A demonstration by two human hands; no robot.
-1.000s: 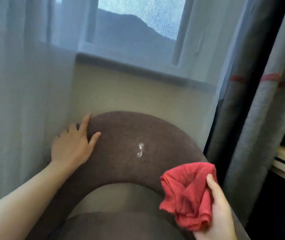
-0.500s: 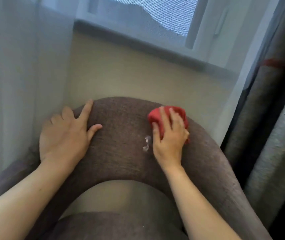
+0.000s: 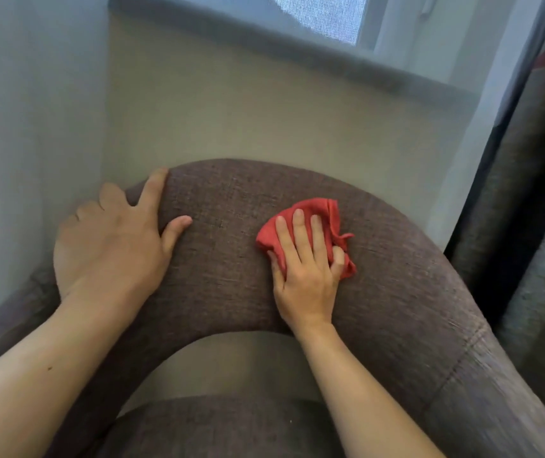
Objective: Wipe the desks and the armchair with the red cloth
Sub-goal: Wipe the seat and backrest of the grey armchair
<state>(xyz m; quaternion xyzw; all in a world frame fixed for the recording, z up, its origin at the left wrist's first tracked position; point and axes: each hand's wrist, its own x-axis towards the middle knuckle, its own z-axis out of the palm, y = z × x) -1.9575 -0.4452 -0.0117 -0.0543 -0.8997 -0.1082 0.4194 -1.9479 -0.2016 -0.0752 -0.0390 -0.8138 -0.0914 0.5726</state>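
The armchair [image 3: 231, 259] step is in hand. At frame centre the right hand [image 3: 307, 276] presses the bunched red cloth [image 3: 317, 211] flat against the curved top; the left hand [image 3: 109, 246] rests open, bracing it. Next, probably a sweep along the curve, pressure kept.

red cloth [image 3: 304, 233] now covering spot (right hand [image 3: 307, 276])

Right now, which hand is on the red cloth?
The right hand is the one: it presses the red cloth flat against the top of the armchair. The left hand lies bare on the fabric, with no cloth under it.
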